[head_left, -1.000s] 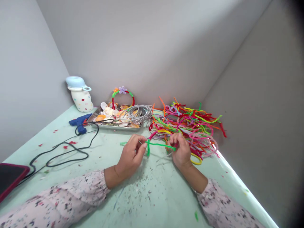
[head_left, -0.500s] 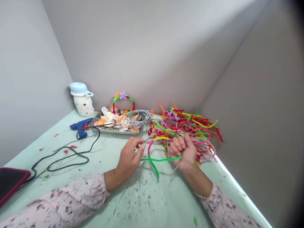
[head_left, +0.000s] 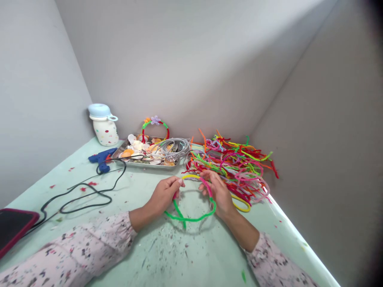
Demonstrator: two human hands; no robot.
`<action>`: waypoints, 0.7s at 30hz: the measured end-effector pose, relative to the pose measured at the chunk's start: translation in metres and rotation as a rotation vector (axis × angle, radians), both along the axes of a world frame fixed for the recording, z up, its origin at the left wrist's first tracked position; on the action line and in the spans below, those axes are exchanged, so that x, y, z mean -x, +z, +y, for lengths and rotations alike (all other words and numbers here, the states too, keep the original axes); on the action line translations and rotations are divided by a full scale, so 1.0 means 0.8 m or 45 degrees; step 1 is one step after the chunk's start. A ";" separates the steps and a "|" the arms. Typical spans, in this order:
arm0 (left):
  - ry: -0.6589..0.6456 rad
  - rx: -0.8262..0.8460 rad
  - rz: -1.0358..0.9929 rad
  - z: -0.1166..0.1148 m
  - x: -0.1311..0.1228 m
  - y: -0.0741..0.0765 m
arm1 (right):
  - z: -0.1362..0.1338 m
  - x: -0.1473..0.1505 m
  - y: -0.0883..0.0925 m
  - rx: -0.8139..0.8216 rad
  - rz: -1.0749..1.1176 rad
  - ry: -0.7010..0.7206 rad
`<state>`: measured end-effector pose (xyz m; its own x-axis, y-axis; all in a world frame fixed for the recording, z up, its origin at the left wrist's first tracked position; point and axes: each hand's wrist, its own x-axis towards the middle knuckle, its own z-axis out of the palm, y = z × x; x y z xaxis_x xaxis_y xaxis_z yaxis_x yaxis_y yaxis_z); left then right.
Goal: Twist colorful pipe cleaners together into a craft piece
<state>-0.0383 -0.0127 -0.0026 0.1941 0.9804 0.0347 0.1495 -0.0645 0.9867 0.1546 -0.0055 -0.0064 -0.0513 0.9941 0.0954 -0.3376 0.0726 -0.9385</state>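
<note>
One multicoloured loop (head_left: pixel 194 220) runs from left hand (head_left: pixel 163 196) to right hand (head_left: pixel 220 195).

And there's the loop (head_left: pixel 194 220) between left hand (head_left: pixel 163 195) and right hand (head_left: pixel 220 195), over the table (head_left: pixel 215 255)! Behind, the tray (head_left: pixel 149 166) with shells (head_left: pixel 137 146) in it; right of that, the pipe-cleaner heap (head_left: pixel 233 159); left, the glue gun (head_left: pixel 103 157), bottle (head_left: pixel 105 129) behind it, phone (head_left: pixel 16 227) at far left.

Single head-worn view, close above the green table (head_left: pixel 221 255), forward and downward toward the grey wall (head_left: pixel 191 71).
</note>
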 end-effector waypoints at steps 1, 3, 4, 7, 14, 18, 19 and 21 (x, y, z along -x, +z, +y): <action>0.014 -0.021 0.012 0.000 0.001 0.001 | 0.001 0.000 -0.004 0.016 -0.072 -0.003; 0.064 -0.052 0.045 0.001 0.004 0.003 | 0.001 -0.001 -0.011 0.063 -0.183 0.066; 0.086 -0.061 0.063 0.001 0.005 0.003 | 0.001 -0.002 -0.013 0.070 -0.230 0.096; 0.132 -0.070 0.098 0.003 0.006 0.003 | 0.000 -0.006 -0.017 0.048 -0.351 0.128; 0.050 -0.003 -0.117 0.006 0.006 0.002 | 0.002 -0.010 -0.015 -0.001 -0.412 0.092; 0.036 0.065 -0.201 0.008 0.007 0.000 | 0.007 -0.011 -0.018 0.023 -0.394 0.045; 0.028 0.076 -0.216 0.008 0.007 -0.001 | 0.007 -0.012 -0.019 0.028 -0.392 0.044; 0.018 0.088 -0.248 0.010 0.008 -0.003 | 0.009 -0.012 -0.020 0.032 -0.396 0.049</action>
